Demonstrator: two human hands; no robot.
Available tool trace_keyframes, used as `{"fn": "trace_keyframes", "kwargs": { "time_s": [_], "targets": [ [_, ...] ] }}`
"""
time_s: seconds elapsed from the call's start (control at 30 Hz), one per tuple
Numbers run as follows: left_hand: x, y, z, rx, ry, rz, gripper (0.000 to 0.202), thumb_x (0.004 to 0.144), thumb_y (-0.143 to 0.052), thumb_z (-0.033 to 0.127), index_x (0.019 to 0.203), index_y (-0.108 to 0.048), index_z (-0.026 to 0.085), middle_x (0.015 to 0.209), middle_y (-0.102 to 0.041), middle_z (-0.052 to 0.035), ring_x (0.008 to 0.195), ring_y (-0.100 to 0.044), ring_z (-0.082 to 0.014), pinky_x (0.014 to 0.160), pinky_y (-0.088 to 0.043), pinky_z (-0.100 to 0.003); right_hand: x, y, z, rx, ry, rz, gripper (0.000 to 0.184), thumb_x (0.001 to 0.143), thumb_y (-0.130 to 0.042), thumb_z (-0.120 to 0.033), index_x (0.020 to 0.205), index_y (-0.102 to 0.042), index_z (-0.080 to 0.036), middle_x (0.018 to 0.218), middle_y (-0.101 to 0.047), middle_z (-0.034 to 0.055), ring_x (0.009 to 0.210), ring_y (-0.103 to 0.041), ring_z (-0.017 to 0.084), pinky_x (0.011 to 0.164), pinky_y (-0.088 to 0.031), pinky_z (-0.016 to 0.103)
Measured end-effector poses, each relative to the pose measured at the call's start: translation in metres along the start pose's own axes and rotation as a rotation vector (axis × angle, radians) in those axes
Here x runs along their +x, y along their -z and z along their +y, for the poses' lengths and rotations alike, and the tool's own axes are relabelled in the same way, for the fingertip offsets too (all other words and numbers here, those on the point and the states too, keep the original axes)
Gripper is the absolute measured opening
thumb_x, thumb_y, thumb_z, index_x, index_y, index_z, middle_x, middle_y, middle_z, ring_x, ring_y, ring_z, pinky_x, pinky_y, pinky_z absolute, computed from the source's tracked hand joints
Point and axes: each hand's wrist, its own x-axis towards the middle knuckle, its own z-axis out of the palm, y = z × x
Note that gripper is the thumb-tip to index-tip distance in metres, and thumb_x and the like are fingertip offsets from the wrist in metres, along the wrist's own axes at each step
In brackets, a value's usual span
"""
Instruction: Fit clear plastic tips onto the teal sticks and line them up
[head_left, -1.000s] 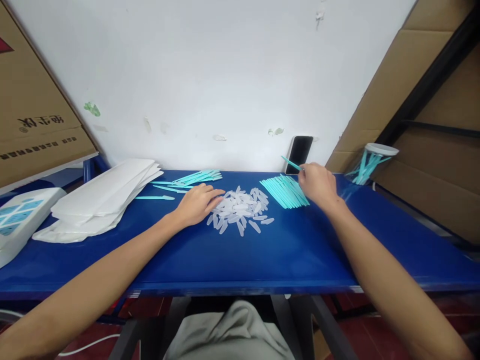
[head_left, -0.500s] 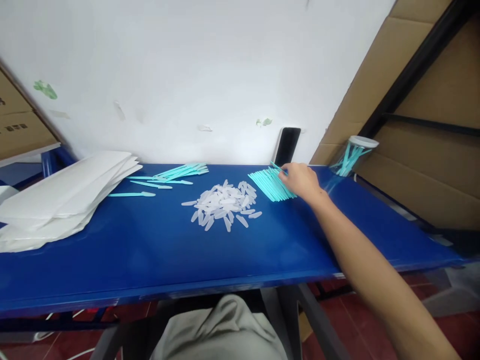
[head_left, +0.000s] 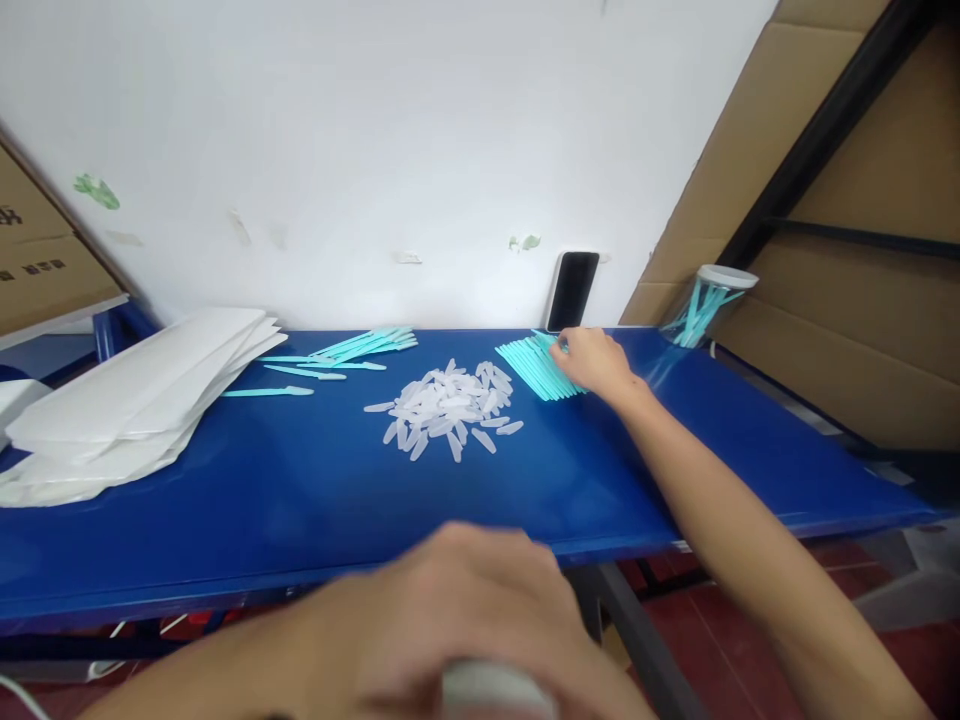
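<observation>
My right hand (head_left: 596,360) reaches to the back of the blue table, thumb and fingers pinched on a thin teal eyebrow razor (head_left: 541,337) at the top of a neat row of teal razors (head_left: 536,368). Its fingertips are partly hidden. Left of that row lies a heap of translucent white blade caps (head_left: 450,405). Farther left is a loose group of teal razors with pale capped ends (head_left: 360,346). Close to the camera, my left hand (head_left: 465,600) is large and blurred over my lap. Its fingers are turned away, and whether they hold anything is unclear.
A dark phone (head_left: 574,290) leans against the white wall. At the back right stands a clear jar (head_left: 697,315) with a white lid and teal razors inside. A stack of white paper sheets (head_left: 150,385) covers the table's left side. Cardboard (head_left: 862,310) lines the right.
My left hand has come into view at the bottom, over my lap. My right hand has shifted slightly left, staying at the row of teal razors.
</observation>
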Motion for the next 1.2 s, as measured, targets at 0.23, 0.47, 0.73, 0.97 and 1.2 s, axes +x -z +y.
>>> {"fn": "trace_keyframes", "kwargs": {
  "time_s": [0.23, 0.47, 0.73, 0.97, 1.2],
  "targets": [
    [-0.027, 0.074, -0.137, 0.551, 0.445, 0.175, 0.044, 0.104, -0.039, 0.039, 0.096, -0.078, 0.02, 0.094, -0.077, -0.0098, 0.089, -0.067, -0.0246, 0.083, -0.053, -0.04, -0.004, -0.004, -0.009, -0.045, 0.009, -0.032, 0.036, 0.099, -0.048, -0.032, 0.118, -0.073, -0.016, 0.114, -0.074, 0.0201, 0.105, -0.072, 0.035, 0.084, -0.053, 0.039],
    [-0.129, 0.101, -0.23, 0.799, 1.096, 0.23, 0.063, 0.101, -0.032, 0.054, 0.145, -0.062, 0.019, 0.139, -0.058, -0.0212, 0.134, -0.045, -0.0438, 0.11, -0.04, -0.061, -0.008, -0.003, -0.015, -0.108, -0.004, -0.037, 0.04, 0.099, -0.045, -0.036, 0.118, -0.073, -0.015, 0.115, -0.073, 0.0216, 0.108, -0.072, 0.04, 0.086, -0.054, 0.045],
    [-0.136, 0.088, -0.246, 0.609, 1.15, 0.293, 0.053, 0.098, -0.039, 0.049, 0.13, -0.071, 0.022, 0.123, -0.064, -0.0162, 0.122, -0.051, -0.0363, 0.109, -0.042, -0.054, 0.003, -0.006, 0.005, -0.093, -0.035, -0.058, 0.043, 0.1, -0.041, -0.036, 0.117, -0.074, -0.015, 0.119, -0.073, 0.0222, 0.11, -0.071, 0.039, 0.086, -0.052, 0.046],
    [-0.133, 0.089, -0.245, 0.598, 1.079, 0.419, 0.052, 0.1, -0.035, 0.045, 0.122, -0.074, 0.018, 0.115, -0.067, -0.0159, 0.118, -0.055, -0.0343, 0.109, -0.04, -0.052, 0.009, -0.011, 0.012, -0.022, -0.039, -0.113, 0.034, 0.098, -0.044, -0.033, 0.112, -0.071, -0.018, 0.12, -0.073, 0.0185, 0.111, -0.07, 0.037, 0.085, -0.051, 0.042],
    [-0.119, 0.096, -0.23, 0.693, 0.92, 0.45, 0.049, 0.102, -0.034, 0.043, 0.105, -0.075, 0.017, 0.102, -0.071, -0.013, 0.101, -0.06, -0.029, 0.098, -0.044, -0.042, 0.008, -0.01, 0.01, -0.042, -0.025, -0.082, 0.033, 0.1, -0.041, -0.031, 0.111, -0.069, -0.017, 0.12, -0.073, 0.0194, 0.11, -0.07, 0.037, 0.084, -0.05, 0.042]
  ]
}}
